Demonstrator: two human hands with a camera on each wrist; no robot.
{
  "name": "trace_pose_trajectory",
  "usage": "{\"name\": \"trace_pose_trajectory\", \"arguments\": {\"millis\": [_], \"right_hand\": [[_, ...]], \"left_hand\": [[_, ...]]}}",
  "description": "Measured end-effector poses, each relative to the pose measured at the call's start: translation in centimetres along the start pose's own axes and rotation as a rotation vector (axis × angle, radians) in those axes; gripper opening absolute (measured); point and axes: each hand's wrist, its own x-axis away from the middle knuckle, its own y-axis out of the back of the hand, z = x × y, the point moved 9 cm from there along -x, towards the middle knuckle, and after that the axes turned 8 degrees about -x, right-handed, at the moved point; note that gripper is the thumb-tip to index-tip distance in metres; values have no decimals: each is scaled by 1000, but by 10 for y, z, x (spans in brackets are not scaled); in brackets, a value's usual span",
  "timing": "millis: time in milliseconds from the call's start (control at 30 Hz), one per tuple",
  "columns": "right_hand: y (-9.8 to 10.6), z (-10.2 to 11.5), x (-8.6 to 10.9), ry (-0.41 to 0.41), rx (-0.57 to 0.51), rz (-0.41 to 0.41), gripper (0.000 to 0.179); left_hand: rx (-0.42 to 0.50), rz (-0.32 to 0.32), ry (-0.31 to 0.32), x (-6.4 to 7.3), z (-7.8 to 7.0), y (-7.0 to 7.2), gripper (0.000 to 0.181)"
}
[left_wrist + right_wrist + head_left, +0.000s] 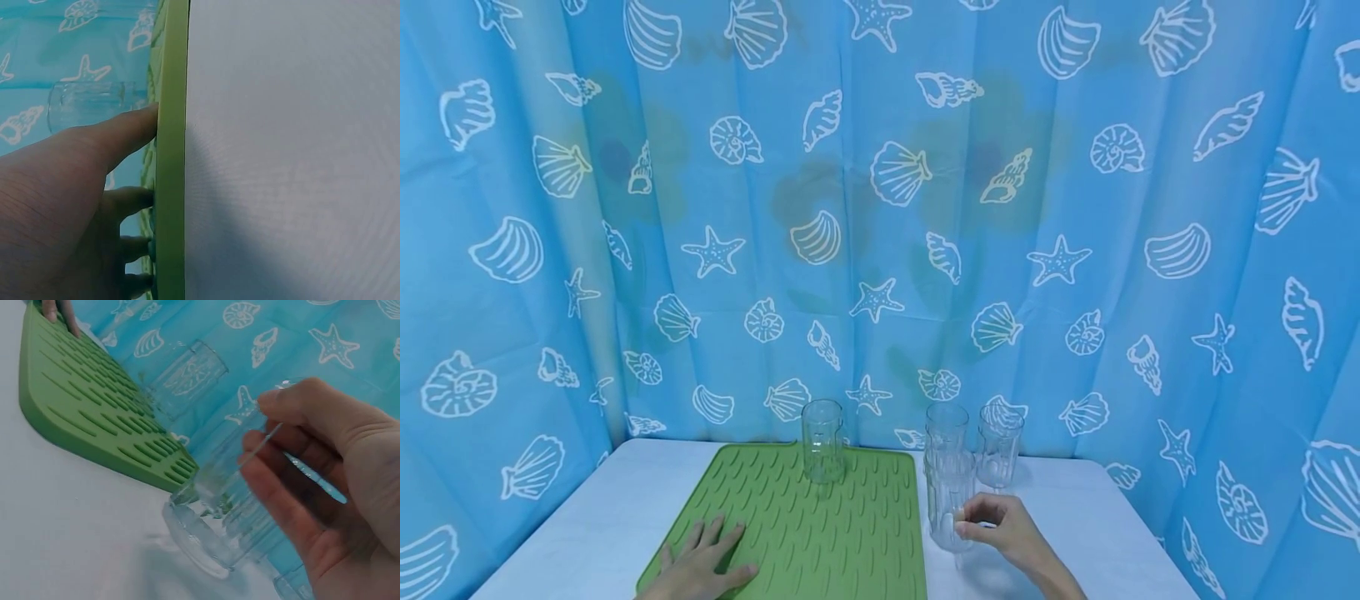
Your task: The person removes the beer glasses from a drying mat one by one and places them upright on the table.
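"What does the head view show?"
"The left hand (700, 568) spreads over the green mat (850, 533), its wrist cut off. Right of the mat, the right hand (1011, 532) pinches the front glass (950, 500), whose outline blurs into the rear glass (946, 423)."

"Left wrist?"
"Left fingertips touch the mat, seen edge-on; one finger is hidden."

"Right wrist?"
"Thumb and fingers grip the front glass beside the mat. Whether its base touches the counter (75, 531), I can't tell."
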Motion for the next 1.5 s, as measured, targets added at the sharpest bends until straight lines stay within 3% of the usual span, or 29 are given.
{"name": "trace_pose_trajectory", "arguments": {"millis": [167,700,1133,1367,1500], "right_hand": [[1,-6,2,-38,21,37,23],[8,-15,3,-170,36,-5,32],[6,-9,0,-145,66,69,29],[-1,3,-2,-88,160,89,22],[-3,5,-1,-100,198,76,19]], "left_hand": [[9,3,1,0,1,-1,87],[-10,28,-2,3,-1,-4,87],[3,26,-12,-2,1,-6,88],[6,24,-18,1,-1,-5,88],[1,32,-8,1,0,-5,88]]}}
